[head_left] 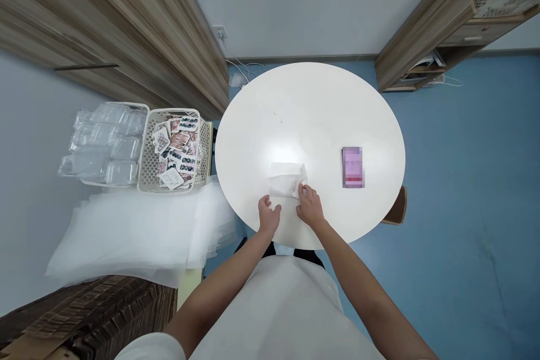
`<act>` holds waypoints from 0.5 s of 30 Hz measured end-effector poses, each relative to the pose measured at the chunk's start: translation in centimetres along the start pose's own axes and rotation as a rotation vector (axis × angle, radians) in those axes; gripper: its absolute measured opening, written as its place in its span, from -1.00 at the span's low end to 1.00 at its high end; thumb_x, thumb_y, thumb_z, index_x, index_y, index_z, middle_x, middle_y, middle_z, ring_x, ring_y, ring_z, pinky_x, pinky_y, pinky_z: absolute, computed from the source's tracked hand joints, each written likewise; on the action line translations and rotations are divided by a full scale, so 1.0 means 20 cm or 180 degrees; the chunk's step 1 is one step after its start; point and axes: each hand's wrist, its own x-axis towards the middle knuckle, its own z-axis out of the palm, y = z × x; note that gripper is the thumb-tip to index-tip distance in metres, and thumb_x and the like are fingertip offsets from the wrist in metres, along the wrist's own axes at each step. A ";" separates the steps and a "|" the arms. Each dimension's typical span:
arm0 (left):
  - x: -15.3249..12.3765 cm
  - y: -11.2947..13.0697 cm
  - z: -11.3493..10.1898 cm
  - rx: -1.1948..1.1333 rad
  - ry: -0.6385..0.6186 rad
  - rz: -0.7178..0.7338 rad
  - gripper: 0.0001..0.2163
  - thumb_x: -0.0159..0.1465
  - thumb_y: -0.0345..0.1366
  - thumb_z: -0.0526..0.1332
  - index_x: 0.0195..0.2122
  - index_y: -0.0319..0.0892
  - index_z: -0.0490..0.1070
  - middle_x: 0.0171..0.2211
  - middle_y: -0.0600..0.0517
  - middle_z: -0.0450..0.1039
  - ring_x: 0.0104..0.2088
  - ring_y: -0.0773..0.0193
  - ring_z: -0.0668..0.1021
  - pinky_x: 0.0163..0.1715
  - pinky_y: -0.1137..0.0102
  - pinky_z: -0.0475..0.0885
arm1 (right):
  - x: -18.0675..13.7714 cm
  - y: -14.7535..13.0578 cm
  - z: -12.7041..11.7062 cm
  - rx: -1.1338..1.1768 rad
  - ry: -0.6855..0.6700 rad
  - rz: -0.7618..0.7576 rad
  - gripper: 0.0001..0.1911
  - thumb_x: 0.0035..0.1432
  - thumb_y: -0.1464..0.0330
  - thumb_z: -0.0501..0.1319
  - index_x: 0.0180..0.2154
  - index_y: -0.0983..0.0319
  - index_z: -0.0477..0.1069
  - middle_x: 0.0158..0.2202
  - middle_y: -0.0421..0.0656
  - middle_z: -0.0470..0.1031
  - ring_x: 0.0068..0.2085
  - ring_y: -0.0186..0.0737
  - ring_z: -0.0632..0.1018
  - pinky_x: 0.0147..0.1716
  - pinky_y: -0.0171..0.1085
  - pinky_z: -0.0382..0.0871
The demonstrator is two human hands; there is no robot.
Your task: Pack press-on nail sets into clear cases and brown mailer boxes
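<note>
A small white wrapping sheet (286,184), thin and soft, lies partly folded over on the round white table in front of me. Its right end is crumpled. My right hand (310,206) pinches that crumpled end between its fingers. At the sheet's near left corner is my left hand (269,216), its thumb apart from the fingers and nothing visible in its grasp. Whether anything lies inside the fold is hidden. Further right on the table is a blurred pink-purple rectangular item (352,167), apart from both hands.
Left of the round table (312,101), a white basket (145,171) holds printed cards; another holds clear plastic boxes (105,140). Nearer me lies a stack of translucent white sheets (139,230), with brown cardboard (113,320) below. Wooden cabinets (169,28) stand behind, and a chair edge (396,206) shows right.
</note>
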 end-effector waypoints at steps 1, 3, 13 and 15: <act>-0.01 -0.03 0.02 -0.0135 -0.0128 -0.0323 -0.58 0.20 -0.30 0.07 0.07 -0.15 0.00 -0.02 -0.19 0.23 -0.04 0.19 0.40 -0.15 0.22 0.40 | 0.00 0.00 -0.01 -0.0015 -0.0049 0.0000 -0.25 -0.09 0.49 0.04 0.19 0.34 -0.10 0.06 0.09 0.13 -0.07 -0.02 0.24 -0.18 -0.14 0.23; 0.00 -0.06 0.07 -0.0281 -0.0305 -0.0654 -0.56 0.23 -0.20 0.04 0.08 -0.16 -0.06 -0.05 -0.20 0.26 -0.10 0.23 0.45 -0.22 0.29 0.43 | 0.01 0.00 -0.02 -0.0043 -0.0142 0.0006 -0.26 -0.07 0.48 0.04 0.19 0.34 -0.10 0.05 0.09 0.13 -0.08 -0.04 0.25 -0.19 -0.15 0.23; 0.19 0.09 0.19 -0.0483 0.0050 -0.0828 -0.56 0.23 -0.18 0.04 0.10 -0.18 -0.03 -0.14 -0.11 0.31 -0.28 0.36 0.50 -0.32 0.40 0.45 | 0.09 0.08 -0.10 0.0223 -0.0532 -0.0299 -0.48 0.11 0.47 -0.06 0.14 0.30 0.03 -0.06 0.03 0.23 -0.15 -0.14 0.32 -0.28 -0.25 0.27; 0.17 0.10 0.19 -0.0573 0.0079 -0.0674 -0.58 0.19 -0.21 0.10 0.04 -0.20 0.08 -0.23 -0.06 0.35 -0.31 0.35 0.49 -0.32 0.39 0.45 | 0.11 0.09 -0.09 0.0242 -0.0576 -0.0233 -0.54 0.14 0.48 -0.08 0.10 0.25 0.08 -0.11 0.00 0.27 -0.20 -0.18 0.36 -0.35 -0.30 0.26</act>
